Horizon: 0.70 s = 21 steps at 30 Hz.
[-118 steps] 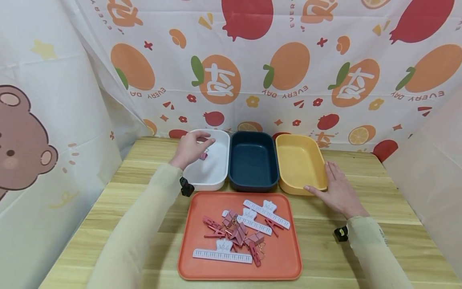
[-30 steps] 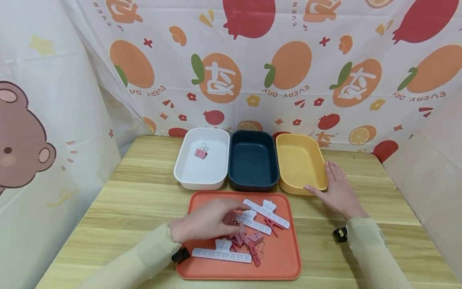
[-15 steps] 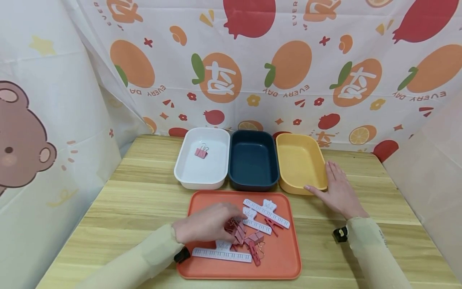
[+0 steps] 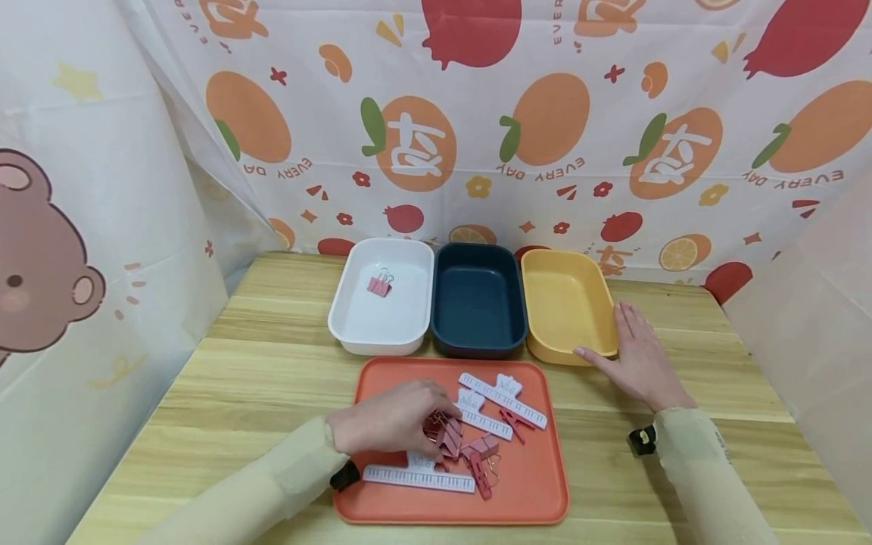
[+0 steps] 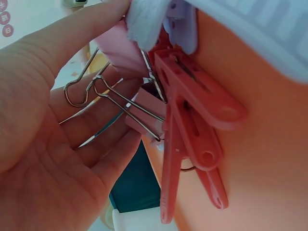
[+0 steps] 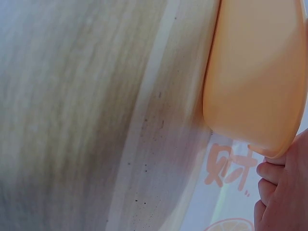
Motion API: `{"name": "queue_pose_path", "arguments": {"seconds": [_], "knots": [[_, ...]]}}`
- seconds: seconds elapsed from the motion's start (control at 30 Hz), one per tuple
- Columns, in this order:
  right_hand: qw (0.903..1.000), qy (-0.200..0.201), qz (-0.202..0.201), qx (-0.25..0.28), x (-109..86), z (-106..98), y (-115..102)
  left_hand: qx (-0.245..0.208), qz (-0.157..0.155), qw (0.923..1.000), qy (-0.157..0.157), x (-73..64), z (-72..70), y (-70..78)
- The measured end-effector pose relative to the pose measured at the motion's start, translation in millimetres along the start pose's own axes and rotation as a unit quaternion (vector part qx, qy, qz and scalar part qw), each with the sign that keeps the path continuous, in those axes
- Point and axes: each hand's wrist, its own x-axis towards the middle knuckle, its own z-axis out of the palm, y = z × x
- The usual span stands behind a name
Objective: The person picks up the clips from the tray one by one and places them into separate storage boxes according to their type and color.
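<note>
Left hand (image 4: 391, 418) moved to the tray (image 4: 524, 492), fingers gripping a pink clip (image 5: 120, 48) (right hand (image 4: 643, 365), straight-fingered, touches yellow box (image 4: 565, 303)).

From the head, looks forward and down over left hand (image 4: 391, 420) and right hand (image 4: 643, 363) from farther off. From the left wrist, looks across that hand, very near the pink binder clip (image 5: 124, 50). From the right wrist, looks past that hand, tilted, at the yellow bin (image 6: 255, 62). Shares with head: tray (image 4: 524, 484) under left hand, yellow bin against right.
</note>
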Motion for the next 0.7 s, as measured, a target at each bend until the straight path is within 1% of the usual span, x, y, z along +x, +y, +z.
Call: {"name": "queue_pose_path", "arguments": {"seconds": [0.23,0.5,0.7], "knots": [[1.0000,0.001,-0.003,-0.001,0.2,0.1,-0.2,0.005,-0.003,1.0000,0.004,0.5,0.2,1.1],[1.0000,0.003,-0.002,-0.002,0.5,-0.6,-0.3,-0.029,-0.014,0.9993,0.021,-0.2,-2.2,0.7],[1.0000,0.001,0.002,-0.006,0.2,-0.3,0.1,-0.036,-0.020,0.9985,0.037,0.1,-3.6,0.7]]}}
